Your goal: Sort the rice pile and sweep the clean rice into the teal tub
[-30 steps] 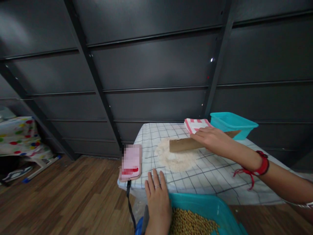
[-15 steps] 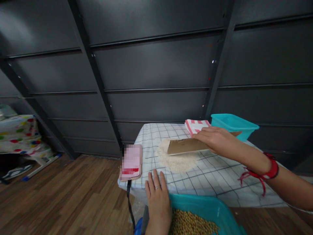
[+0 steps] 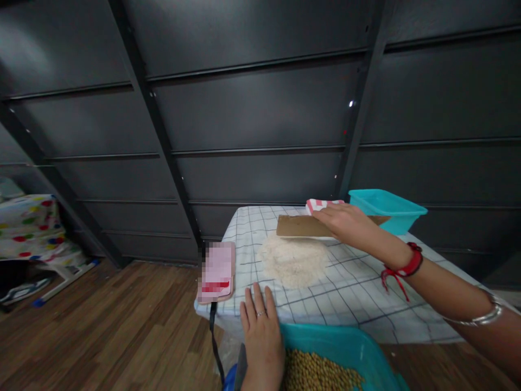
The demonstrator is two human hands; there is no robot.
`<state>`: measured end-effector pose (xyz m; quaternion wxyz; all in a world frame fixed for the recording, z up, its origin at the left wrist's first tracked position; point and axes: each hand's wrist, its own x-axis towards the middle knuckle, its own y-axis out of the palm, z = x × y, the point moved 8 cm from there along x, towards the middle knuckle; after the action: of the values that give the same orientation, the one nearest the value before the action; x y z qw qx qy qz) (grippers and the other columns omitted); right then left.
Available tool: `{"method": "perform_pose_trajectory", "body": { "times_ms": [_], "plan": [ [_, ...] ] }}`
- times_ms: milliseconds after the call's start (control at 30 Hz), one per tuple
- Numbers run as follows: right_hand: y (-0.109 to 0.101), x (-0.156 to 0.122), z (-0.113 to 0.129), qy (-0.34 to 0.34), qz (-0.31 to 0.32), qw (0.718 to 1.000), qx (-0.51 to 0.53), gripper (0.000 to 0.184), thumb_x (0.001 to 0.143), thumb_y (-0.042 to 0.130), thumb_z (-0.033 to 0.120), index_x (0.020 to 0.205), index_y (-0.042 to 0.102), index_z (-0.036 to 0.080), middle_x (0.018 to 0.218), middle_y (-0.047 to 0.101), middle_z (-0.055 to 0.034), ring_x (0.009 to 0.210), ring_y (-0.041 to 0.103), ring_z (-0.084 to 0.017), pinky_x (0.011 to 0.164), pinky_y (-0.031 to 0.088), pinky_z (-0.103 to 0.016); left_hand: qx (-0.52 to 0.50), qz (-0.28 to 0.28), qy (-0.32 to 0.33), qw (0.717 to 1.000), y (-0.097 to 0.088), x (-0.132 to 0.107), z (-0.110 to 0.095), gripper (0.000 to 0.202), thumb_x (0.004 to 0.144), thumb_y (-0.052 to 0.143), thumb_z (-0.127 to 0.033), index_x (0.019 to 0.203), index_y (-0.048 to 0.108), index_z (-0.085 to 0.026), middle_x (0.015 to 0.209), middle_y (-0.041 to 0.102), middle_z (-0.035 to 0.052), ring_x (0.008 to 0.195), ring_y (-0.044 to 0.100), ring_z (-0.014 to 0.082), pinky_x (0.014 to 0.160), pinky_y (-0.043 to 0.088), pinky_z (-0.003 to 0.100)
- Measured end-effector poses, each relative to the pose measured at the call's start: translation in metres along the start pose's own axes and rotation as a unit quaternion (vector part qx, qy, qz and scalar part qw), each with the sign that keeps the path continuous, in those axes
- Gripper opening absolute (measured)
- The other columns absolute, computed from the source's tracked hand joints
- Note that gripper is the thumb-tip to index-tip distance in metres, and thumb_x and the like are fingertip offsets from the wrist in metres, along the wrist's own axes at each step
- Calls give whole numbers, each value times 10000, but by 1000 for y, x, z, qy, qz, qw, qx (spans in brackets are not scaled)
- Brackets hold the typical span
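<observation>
My right hand (image 3: 342, 220) is closed over the top of a long strip of brown cardboard (image 3: 301, 226), held on edge at the far side of a pile of pale grains (image 3: 295, 263) that looks like rice. The pile lies spread on a white checked tablecloth (image 3: 248, 222). My left hand (image 3: 262, 331) lies flat with its fingers stretched out at the table's near edge, holding nothing. Right beside it is a teal tub (image 3: 337, 336) with round tan beans (image 3: 319, 372) in it.
A second turquoise tub (image 3: 386, 209) stands at the back right, near a folded pink-and-white cloth (image 3: 315, 205). A pink phone (image 3: 220, 269) lies at the left edge, with a black strap (image 3: 214, 336) hanging down. Dark metal panels (image 3: 260, 108) rise behind the table.
My right hand has moved the cardboard away from me, from over the grains to their far edge. More of the pile shows. My left hand has stayed in place.
</observation>
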<state>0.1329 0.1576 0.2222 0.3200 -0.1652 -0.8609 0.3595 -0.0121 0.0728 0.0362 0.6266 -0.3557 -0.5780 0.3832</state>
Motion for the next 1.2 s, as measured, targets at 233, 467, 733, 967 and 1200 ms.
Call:
{"method": "perform_pose_trajectory", "body": {
  "times_ms": [233,467,733,967,1200],
  "plan": [
    [21,9,16,-23,73,995,58,296,706,532,-48,904,645,140,826,690,-67,780,629,-192,666,429,-282,-14,3,-6,1000,2,1,2,529,745,626,-214,1262,542,-142,1343,505,199,1227,468,370,967,431,527],
    [-3,-4,-10,25,42,999,0,240,793,511,27,963,637,141,906,683,-105,798,624,-225,650,421,-315,-12,-17,-32,999,5,-1,1,522,732,613,-157,1251,554,-154,1352,506,182,1249,443,362,998,392,534],
    [40,37,6,21,52,998,12,170,811,528,32,906,636,123,834,690,-106,803,617,-208,656,393,-297,-12,-3,-5,1000,6,-1,1,531,745,614,-193,1269,537,-150,1351,499,198,1239,453,370,983,412,533],
    [34,31,7,-22,47,998,36,258,787,499,-23,908,631,162,869,693,-43,810,616,-169,684,398,-279,-8,-16,-1,1000,0,0,1,501,755,628,-252,1242,563,-151,1325,522,192,1211,487,363,952,454,492],
    [21,19,-21,28,41,999,11,282,754,533,10,979,635,146,892,688,-91,779,623,-196,674,433,-297,-7,-15,-5,1000,-1,1,2,507,746,636,-230,1241,562,-150,1320,526,191,1209,487,366,945,457,496]
  ]
}}
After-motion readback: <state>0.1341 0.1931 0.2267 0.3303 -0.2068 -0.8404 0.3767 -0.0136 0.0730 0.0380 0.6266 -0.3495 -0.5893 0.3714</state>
